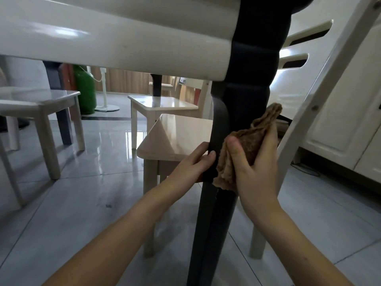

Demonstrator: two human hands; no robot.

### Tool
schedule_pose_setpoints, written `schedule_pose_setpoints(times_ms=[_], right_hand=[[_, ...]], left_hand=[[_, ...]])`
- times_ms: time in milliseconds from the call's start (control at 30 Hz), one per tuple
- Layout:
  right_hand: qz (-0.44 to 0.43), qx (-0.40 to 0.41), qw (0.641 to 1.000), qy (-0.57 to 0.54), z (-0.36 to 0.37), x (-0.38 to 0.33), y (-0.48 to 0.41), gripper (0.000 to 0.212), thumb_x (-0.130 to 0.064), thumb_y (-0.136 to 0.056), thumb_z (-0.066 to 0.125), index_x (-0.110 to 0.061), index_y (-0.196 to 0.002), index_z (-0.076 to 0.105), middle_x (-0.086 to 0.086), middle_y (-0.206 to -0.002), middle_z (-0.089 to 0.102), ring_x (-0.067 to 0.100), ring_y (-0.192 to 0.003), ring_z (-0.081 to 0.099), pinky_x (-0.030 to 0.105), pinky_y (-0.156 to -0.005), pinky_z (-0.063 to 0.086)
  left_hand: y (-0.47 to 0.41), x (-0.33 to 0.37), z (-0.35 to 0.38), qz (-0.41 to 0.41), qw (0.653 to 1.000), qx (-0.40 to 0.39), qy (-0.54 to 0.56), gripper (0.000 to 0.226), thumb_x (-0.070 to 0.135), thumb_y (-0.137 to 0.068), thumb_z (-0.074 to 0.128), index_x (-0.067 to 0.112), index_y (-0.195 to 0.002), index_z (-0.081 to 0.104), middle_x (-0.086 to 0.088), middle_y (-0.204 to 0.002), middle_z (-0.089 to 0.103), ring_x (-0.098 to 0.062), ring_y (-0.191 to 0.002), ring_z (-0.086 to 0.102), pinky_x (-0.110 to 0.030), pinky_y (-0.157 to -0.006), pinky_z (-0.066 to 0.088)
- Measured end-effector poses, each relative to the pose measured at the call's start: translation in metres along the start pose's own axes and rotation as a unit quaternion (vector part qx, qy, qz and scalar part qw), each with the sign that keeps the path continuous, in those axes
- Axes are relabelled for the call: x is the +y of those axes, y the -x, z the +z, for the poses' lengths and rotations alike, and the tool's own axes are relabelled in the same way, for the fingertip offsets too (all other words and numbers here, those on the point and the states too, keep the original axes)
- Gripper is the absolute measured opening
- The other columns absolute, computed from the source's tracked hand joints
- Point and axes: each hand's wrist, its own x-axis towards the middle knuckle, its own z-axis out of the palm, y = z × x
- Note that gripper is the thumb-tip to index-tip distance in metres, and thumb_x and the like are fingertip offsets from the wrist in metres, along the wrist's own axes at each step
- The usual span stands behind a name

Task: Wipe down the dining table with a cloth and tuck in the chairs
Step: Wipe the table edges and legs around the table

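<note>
Head view, from below the surface's cream edge [115, 44]. Left hand [193, 162], arm extended, wraps its fingers around the dark table leg [237, 124]. Right hand [253, 162] clasps a brown cloth [247, 145], pressed against the leg's right side. Cream chair [177, 135] stands just behind the leg; a second chair [321, 96] leans at right, two others stand farther back on the tiled floor [82, 193].

Home dining room: table [115, 44], chairs [177, 133]

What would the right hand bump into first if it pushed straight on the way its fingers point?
Nothing new: the right hand already presses the brown cloth against the dark table leg.
</note>
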Motion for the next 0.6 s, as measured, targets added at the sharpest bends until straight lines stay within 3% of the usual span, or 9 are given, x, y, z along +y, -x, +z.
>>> schedule_pose_setpoints(times_ms=[133,233,300,433,500,600], right_hand=[[-0.007,0.011,1.0,0.024,0.003,0.004,0.011,0.082,-0.03,-0.087,0.068,-0.019,-0.152,0.02,-0.004,-0.142,0.043,0.003,-0.13,0.042,0.018,-0.108,0.036],[0.006,0.005,0.999,0.054,0.004,0.023,0.036,0.088,-0.035,-0.083,0.069,-0.02,-0.153,0.018,-0.006,-0.149,0.034,0.001,-0.136,0.034,0.013,-0.11,0.031],[0.037,-0.019,0.999,0.027,0.002,0.038,0.054,0.086,-0.042,-0.083,0.069,-0.02,-0.151,0.022,-0.007,-0.145,0.04,0.001,-0.133,0.039,0.014,-0.107,0.036],[0.141,-0.048,0.986,-0.069,0.001,0.043,0.066,0.076,-0.054,-0.081,0.057,-0.023,-0.146,0.032,-0.007,-0.129,0.055,0.002,-0.116,0.055,0.031,-0.103,0.047],[0.127,-0.011,0.986,-0.105,0.003,0.031,0.044,0.064,-0.048,-0.089,0.048,-0.017,-0.143,0.036,0.003,-0.125,0.059,0.013,-0.115,0.058,0.04,-0.102,0.048],[0.046,0.06,0.995,-0.065,0.017,0.023,0.02,0.055,-0.043,-0.098,0.037,-0.014,-0.144,0.032,0.007,-0.126,0.056,0.019,-0.115,0.056,0.041,-0.1,0.047]], left_hand=[[-0.001,0.002,0.0,0.007,1.0,0.0,0.0,0.016,0.03,-0.101,0.041,0.033,-0.109,0.054,0.014,-0.091,0.068,0.003,-0.08,0.068,-0.009,-0.067,0.05],[0.002,0.003,0.0,0.007,1.0,0.002,-0.003,0.021,0.028,-0.101,0.042,0.026,-0.119,0.053,0.011,-0.097,0.067,0.0,-0.086,0.067,-0.013,-0.074,0.053],[0.004,0.005,0.001,0.005,1.0,-0.002,-0.001,0.026,0.028,-0.102,0.041,0.023,-0.125,0.052,0.01,-0.1,0.067,-0.001,-0.09,0.067,-0.013,-0.077,0.053],[0.005,0.006,0.003,-0.003,1.0,0.002,0.0,0.021,0.028,-0.102,0.038,0.029,-0.119,0.051,0.014,-0.099,0.065,0.007,-0.086,0.065,-0.009,-0.072,0.05],[0.005,0.005,0.004,0.002,1.0,0.008,-0.002,0.019,0.03,-0.102,0.039,0.035,-0.114,0.052,0.017,-0.097,0.066,0.006,-0.087,0.065,-0.01,-0.073,0.051],[0.005,0.003,0.005,0.006,1.0,0.017,0.0,0.017,0.032,-0.101,0.04,0.037,-0.108,0.054,0.02,-0.091,0.067,-0.001,-0.091,0.066,-0.012,-0.075,0.051]])
